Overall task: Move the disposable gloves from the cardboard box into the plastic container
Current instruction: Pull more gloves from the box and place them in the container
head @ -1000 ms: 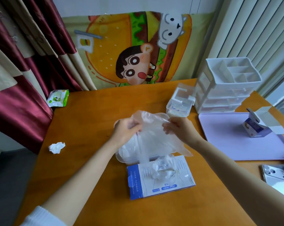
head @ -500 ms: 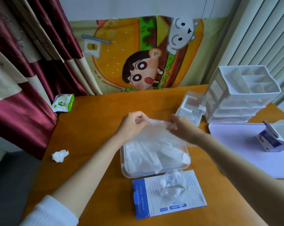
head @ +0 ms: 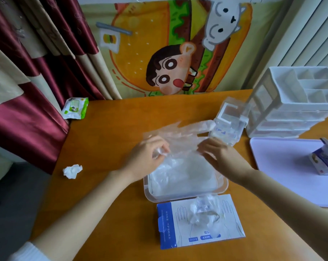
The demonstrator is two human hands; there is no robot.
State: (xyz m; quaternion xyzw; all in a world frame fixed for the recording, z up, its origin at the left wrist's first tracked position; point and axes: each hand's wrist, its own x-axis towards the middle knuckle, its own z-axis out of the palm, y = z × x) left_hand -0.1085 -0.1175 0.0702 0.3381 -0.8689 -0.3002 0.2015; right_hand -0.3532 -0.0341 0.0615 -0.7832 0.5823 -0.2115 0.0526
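A clear disposable glove (head: pixel 180 136) is stretched over the far end of the plastic container (head: pixel 222 187), its fingers pointing away from me. My left hand (head: pixel 148 157) pinches the glove's left edge and my right hand (head: pixel 218 157) pinches its right edge. The shallow clear container holds a layer of flattened gloves (head: pixel 182 174). Just in front of it lies the blue and white cardboard box (head: pixel 180 223), flat on the table, with more crumpled gloves (head: pixel 204 211) sticking out of its top slot.
A clear lidded box (head: pixel 229 125) and a white drawer organizer (head: pixel 298 102) stand at the back right. A lilac tray (head: pixel 283 162) with a small open carton (head: pixel 325 161) lies right. A crumpled tissue (head: pixel 72 171) and a wipes pack (head: pixel 75 108) lie left.
Both hands have carried the glove down and away from me, over the container's far end, and its fingers have swung out to point away.
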